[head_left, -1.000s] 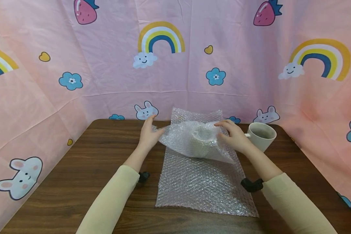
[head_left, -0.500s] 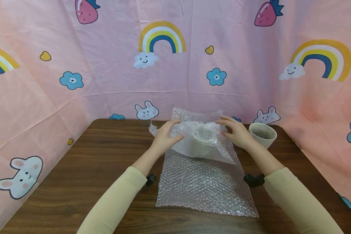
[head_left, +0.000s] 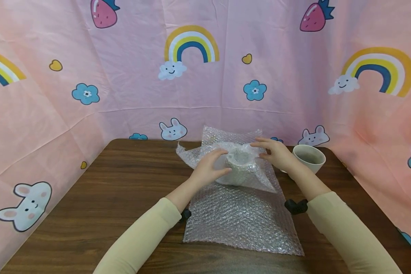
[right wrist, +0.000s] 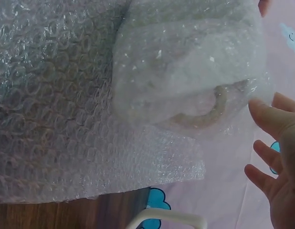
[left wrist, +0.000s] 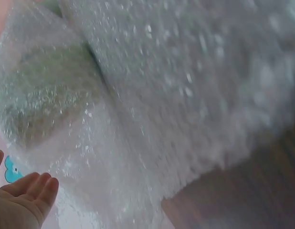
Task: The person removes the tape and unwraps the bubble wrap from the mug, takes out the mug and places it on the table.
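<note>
A mug (head_left: 239, 173) stands wrapped in bubble wrap, its round opening facing up through the layers. Its handle (right wrist: 202, 118) shows through the wrap in the right wrist view. My left hand (head_left: 209, 169) is at the left side of the bundle, fingers and thumb spread apart; whether it touches the wrap is unclear. At the upper right my right hand (head_left: 277, 154) has its thumb against or very near the wrap, its fingers loosely bent and spread. Under the bundle lies a long sheet of bubble wrap (head_left: 243, 217).
A second, unwrapped white mug (head_left: 309, 158) stands right of the bundle, close behind my right wrist. The dark wooden table (head_left: 123, 190) ends at a pink patterned cloth (head_left: 130, 76) at the back and sides. A loose wrap end (head_left: 185, 152) sticks out left.
My left hand has moved right from the wrap's loose left end to the mug's side. That end now stands free. My right hand has stayed nearly in place.
</note>
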Tool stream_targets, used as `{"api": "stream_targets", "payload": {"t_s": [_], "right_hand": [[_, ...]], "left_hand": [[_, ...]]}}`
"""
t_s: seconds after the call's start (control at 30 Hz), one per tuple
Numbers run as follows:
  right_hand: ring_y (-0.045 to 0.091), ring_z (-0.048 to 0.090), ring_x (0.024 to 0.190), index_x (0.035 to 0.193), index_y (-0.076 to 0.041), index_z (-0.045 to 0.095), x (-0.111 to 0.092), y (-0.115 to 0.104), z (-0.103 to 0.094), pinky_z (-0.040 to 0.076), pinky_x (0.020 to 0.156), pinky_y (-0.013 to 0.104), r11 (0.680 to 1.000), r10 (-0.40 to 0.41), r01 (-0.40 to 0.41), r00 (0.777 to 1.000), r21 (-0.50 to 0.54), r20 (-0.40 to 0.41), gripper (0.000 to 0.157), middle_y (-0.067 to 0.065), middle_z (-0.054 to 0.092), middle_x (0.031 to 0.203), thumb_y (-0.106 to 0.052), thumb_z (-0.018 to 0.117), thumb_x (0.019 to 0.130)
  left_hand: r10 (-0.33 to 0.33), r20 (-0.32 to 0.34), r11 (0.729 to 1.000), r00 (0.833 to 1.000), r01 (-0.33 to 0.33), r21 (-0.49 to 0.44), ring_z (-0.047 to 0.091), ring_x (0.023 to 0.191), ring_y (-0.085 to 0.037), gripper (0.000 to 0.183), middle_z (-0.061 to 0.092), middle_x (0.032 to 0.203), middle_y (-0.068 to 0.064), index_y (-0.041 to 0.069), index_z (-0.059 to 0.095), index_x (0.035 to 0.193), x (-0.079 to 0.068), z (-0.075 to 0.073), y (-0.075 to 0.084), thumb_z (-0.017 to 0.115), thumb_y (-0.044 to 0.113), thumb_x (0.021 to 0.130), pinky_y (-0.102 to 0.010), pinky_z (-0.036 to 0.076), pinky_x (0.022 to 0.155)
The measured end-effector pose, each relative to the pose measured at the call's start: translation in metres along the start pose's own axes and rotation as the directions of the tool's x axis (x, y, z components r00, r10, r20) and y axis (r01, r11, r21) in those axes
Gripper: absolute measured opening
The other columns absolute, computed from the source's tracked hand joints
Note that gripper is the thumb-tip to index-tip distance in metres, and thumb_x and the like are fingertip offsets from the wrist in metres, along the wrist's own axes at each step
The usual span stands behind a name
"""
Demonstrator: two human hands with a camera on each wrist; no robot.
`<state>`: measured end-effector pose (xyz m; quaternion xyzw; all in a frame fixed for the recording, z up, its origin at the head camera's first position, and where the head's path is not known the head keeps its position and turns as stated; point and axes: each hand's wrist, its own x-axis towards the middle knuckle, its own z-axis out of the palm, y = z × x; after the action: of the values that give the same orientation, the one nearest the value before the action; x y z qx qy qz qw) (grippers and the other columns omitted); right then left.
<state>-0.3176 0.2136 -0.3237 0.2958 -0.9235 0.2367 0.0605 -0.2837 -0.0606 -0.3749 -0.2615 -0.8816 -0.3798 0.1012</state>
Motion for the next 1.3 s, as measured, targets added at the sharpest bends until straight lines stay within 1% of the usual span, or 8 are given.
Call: {"api": "stream_targets", "payload": {"t_s": [0.2,0.33,0.4,0.6,0.67,0.93,1.13,1.3], "right_hand": [[0.036,0.055,0.112,0.134,-0.010,0.057,0.000,0.002,0.003,0.049,0.072,0.039,1.000,0.001,-0.001,1.000,-0.004,-0.002,0.047,0.015,0.043,0.145,-0.002,0.066,0.089],[0.032,0.059,0.105,0.133,-0.009,0.058,0.000,0.004,0.004,0.049,0.069,0.037,1.000,0.000,0.000,1.000,0.013,-0.015,0.046,0.015,0.044,0.144,-0.001,0.066,0.089],[0.031,0.061,0.099,0.133,-0.009,0.059,0.000,0.005,0.005,0.049,0.068,0.036,1.000,0.005,-0.005,1.000,0.020,-0.018,0.045,0.015,0.045,0.144,-0.001,0.066,0.089],[0.034,0.057,0.106,0.130,-0.007,0.060,0.002,0.007,0.005,0.049,0.071,0.038,1.000,0.010,-0.010,0.999,0.025,-0.034,0.042,0.016,0.047,0.141,-0.001,0.066,0.089],[0.034,0.056,0.109,0.130,-0.007,0.061,0.003,0.008,0.006,0.049,0.071,0.037,1.000,0.011,-0.010,0.999,0.027,-0.035,0.042,0.016,0.048,0.140,-0.002,0.067,0.089],[0.027,0.056,0.088,0.129,-0.008,0.062,0.004,0.010,0.006,0.048,0.070,0.037,0.999,0.029,-0.028,0.998,0.035,-0.052,0.041,0.014,0.050,0.138,-0.003,0.067,0.089],[0.033,0.055,0.109,0.129,-0.009,0.062,0.006,0.009,0.004,0.050,0.079,0.043,0.997,0.055,-0.051,0.997,0.065,-0.058,0.038,0.014,0.051,0.138,-0.005,0.065,0.091],[0.032,0.061,0.101,0.128,-0.010,0.063,0.007,0.012,0.002,0.052,0.077,0.046,0.990,0.107,-0.099,0.990,0.099,-0.088,0.032,0.015,0.058,0.130,-0.013,0.060,0.096]], "left_hand": [[-0.013,0.023,1.000,1.000,0.012,0.026,0.027,0.139,-0.034,0.051,0.030,0.152,-0.016,0.020,0.057,0.134,-0.001,0.008,0.004,0.071,0.036,0.087,-0.055,0.029,0.105],[-0.028,0.021,0.999,0.999,0.027,0.037,0.028,0.137,-0.038,0.047,0.026,0.153,-0.017,0.020,0.058,0.131,-0.003,0.010,0.007,0.069,0.036,0.089,-0.056,0.031,0.103],[-0.029,0.008,0.999,1.000,0.029,0.026,0.028,0.137,-0.036,0.045,0.027,0.152,-0.017,0.019,0.059,0.130,-0.002,0.011,0.007,0.069,0.036,0.089,-0.055,0.031,0.104],[-0.014,-0.030,1.000,0.999,0.014,-0.016,0.029,0.139,-0.026,0.040,0.035,0.150,-0.012,0.013,0.061,0.123,0.001,0.019,0.006,0.068,0.034,0.090,-0.049,0.030,0.107],[-0.013,-0.041,1.000,0.999,0.013,-0.015,0.029,0.138,-0.026,0.038,0.037,0.149,-0.012,0.013,0.062,0.121,0.003,0.021,0.006,0.069,0.033,0.089,-0.049,0.030,0.107],[0.000,-0.060,1.000,0.998,0.000,-0.004,0.032,0.137,-0.026,0.033,0.047,0.142,-0.010,0.012,0.062,0.115,0.006,0.025,0.006,0.069,0.031,0.089,-0.046,0.032,0.106],[0.006,-0.066,1.000,0.998,-0.006,0.003,0.034,0.136,-0.027,0.031,0.050,0.139,-0.010,0.012,0.062,0.113,0.006,0.025,0.006,0.070,0.030,0.088,-0.045,0.033,0.106],[0.004,-0.065,1.000,0.998,-0.003,0.004,0.034,0.136,-0.025,0.031,0.051,0.138,-0.009,0.012,0.061,0.113,0.006,0.026,0.007,0.069,0.030,0.089,-0.044,0.034,0.105]]}}
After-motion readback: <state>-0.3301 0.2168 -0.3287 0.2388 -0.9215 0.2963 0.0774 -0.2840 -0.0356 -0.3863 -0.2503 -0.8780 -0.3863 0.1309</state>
